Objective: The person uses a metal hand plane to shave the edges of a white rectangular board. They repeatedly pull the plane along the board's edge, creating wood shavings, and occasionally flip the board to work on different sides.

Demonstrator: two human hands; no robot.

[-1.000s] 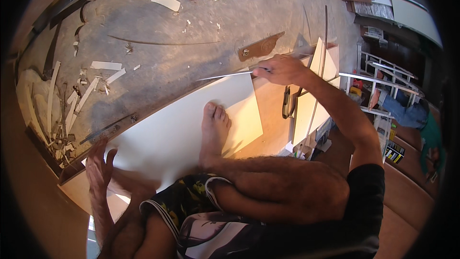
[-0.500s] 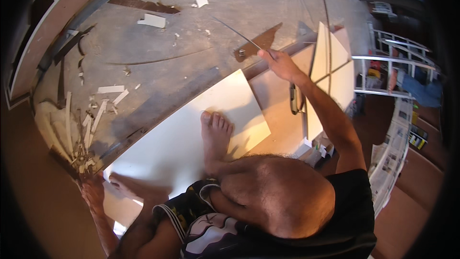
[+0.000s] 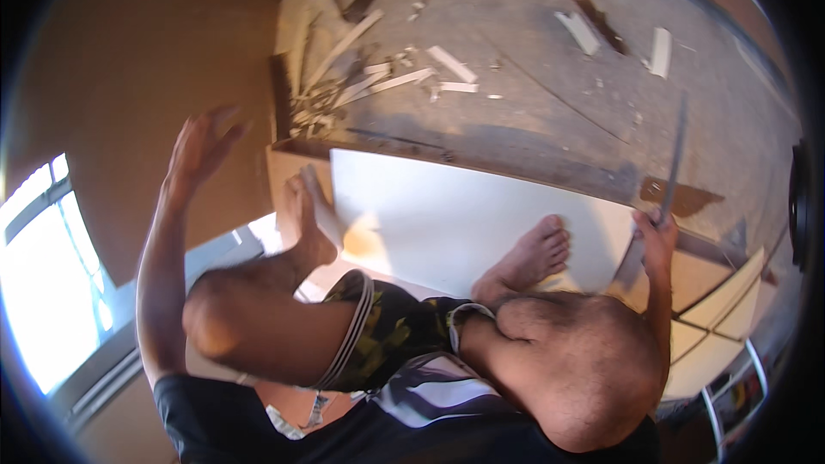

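Note:
My right hand (image 3: 657, 236) is closed around a long thin grey strip (image 3: 677, 150), perhaps metal, which points up and away over the floor. Motion blurs the strip, so its exact kind is unclear. Below that hand lies the right end of a white panel (image 3: 447, 215), with one of my bare feet resting on it. Raised at the left, my left hand (image 3: 202, 150) holds nothing, its fingers spread in front of a large brown panel (image 3: 112, 60). A brown flat piece (image 3: 687, 198), tapered like a saw blade, lies on the floor just beyond my right hand.
White offcut strips (image 3: 404, 82) and shavings lie heaped on the grey floor (image 3: 533, 86) beyond the panel's left end. Brown strips (image 3: 580, 0) lie farther back. Cream boards (image 3: 713, 335) stand at the right near a metal ladder (image 3: 756, 369). A bright window (image 3: 51, 283) is at the left.
The view has swung left. My left hand has lifted away from the scraps at the panel's left end. My right hand still grips the strip, now pointing more upright in the picture.

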